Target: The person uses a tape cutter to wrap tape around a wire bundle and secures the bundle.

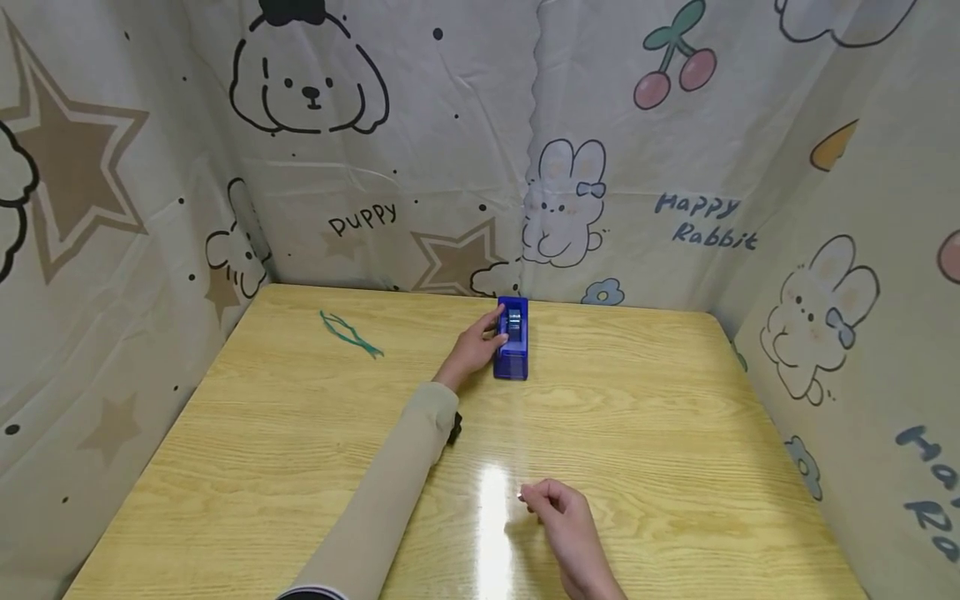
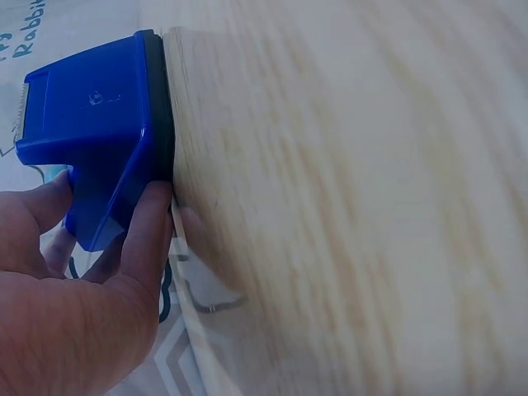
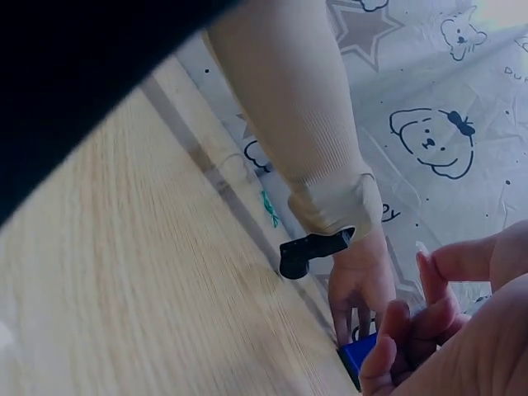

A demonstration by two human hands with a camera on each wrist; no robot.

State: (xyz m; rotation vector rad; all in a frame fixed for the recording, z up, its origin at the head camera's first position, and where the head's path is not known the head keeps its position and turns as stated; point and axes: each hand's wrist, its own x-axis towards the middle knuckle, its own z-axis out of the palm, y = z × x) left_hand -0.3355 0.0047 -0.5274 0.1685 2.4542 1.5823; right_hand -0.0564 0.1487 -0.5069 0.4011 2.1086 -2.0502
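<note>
A blue tape dispenser [image 1: 512, 367] stands at the table's far edge, its core and roll showing dark in the middle. My left hand [image 1: 474, 346] holds it from the left side; in the left wrist view, thumb and fingers grip the dispenser [image 2: 103, 115] around its narrower end. Near the front of the table, my right hand [image 1: 566, 529] pinches a small, shiny, clear piece of tape [image 1: 521, 497] between thumb and forefinger. A faint clear strip seems to run from there towards the dispenser, though it is hard to make out.
A twisted green cord-like loop [image 1: 352, 335] lies on the far left of the wooden table [image 1: 675, 433]. Printed cloth [image 1: 450, 150] hangs behind the table and on both sides. A black wrist device [image 3: 309, 252] sits at the left cuff.
</note>
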